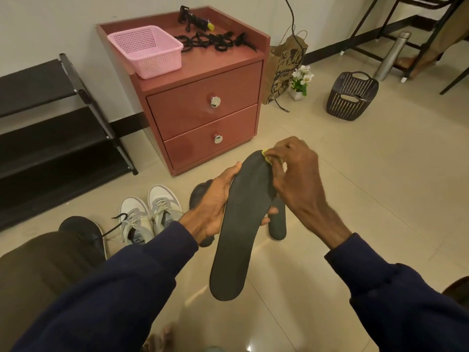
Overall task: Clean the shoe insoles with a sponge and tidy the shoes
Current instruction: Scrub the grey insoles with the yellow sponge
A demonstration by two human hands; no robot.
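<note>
Black insole [236,240] sits in the left hand [215,201], gripped mid-length. The right hand [294,174] pinches a yellow sponge [266,154] against its toe.

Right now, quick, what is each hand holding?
Left hand: closed, holding the insole.
Right hand: closed, pinching the sponge against the insole's tip.

Matt dark insole [236,237], glossy beige floor tiles [355,161], pink plastic basket [162,62], shiny metal drawer knobs [215,102]

left hand [217,202]: curled, gripping | right hand [297,174]: fingertips pinching
</note>
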